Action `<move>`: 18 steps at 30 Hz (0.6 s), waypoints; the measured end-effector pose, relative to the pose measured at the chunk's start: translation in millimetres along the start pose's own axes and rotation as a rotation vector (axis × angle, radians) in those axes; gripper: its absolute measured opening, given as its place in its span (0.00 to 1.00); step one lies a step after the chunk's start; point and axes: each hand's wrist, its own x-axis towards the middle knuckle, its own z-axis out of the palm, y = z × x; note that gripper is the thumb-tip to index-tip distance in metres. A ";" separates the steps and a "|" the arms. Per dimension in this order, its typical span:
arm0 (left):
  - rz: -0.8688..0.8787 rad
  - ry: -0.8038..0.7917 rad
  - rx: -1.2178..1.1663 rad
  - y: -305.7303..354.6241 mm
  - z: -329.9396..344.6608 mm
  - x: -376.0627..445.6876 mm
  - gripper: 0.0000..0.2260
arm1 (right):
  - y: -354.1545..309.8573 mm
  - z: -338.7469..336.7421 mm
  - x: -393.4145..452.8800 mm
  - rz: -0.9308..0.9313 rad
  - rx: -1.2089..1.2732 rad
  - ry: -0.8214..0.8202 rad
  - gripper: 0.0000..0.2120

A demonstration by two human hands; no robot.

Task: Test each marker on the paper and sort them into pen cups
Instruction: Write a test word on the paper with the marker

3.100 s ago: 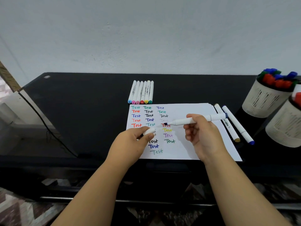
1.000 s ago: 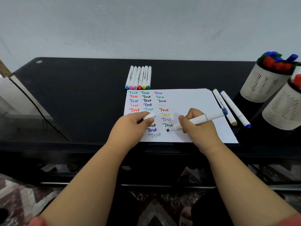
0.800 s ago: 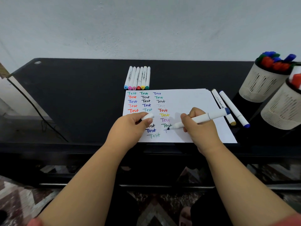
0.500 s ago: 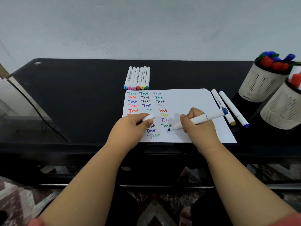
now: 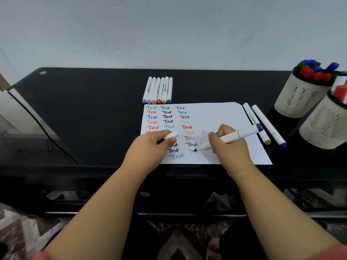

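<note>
Head view: a glossy black table (image 5: pixel 84 113) against a pale wall (image 5: pixel 169 30). On the paper (image 5: pixel 216 117) at its front edge, the right hand (image 5: pixel 228 147) pinches a blue-ended marker (image 5: pixel 231 136), tip touching the sheet; the left hand (image 5: pixel 148 149) pinches its white cap (image 5: pixel 171 136). Six markers (image 5: pixel 157 90) lie behind, two markers (image 5: pixel 266 124) beside, two pen cups (image 5: pixel 315 107) at the right edge.

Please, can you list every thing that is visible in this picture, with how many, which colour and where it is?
paper: one, white, many coloured "Test" words, table middle
row of markers: six, white, coloured caps, behind paper
loose markers: two, white, right of paper
pen cups: two, beige, far right, holding markers
table: one, black
marker: one, white, blue end, tip on paper
cap: one, white
left hand: holds cap
right hand: grips marker, writing
</note>
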 end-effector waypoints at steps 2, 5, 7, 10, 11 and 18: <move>-0.004 -0.003 0.001 0.0 0.2 0.4 0.11 | -0.2 -0.5 -0.2 0.007 0.009 0.006 0.16; -0.013 0.000 0.001 -0.2 0.0 0.5 0.11 | -0.3 -0.8 0.1 0.018 0.034 0.003 0.16; -0.012 0.000 0.002 -0.3 0.0 0.8 0.11 | 0.3 -0.4 0.2 0.020 0.036 0.010 0.16; -0.012 0.001 0.011 0.4 0.5 0.8 0.12 | 1.1 -0.2 0.0 0.017 0.045 0.040 0.17; -0.015 0.001 0.013 0.4 0.6 0.7 0.12 | 1.5 -0.6 0.3 0.021 0.063 0.052 0.18; -0.001 -0.005 0.010 0.0 0.4 -0.6 0.09 | 1.9 -1.7 2.2 0.026 0.072 0.035 0.18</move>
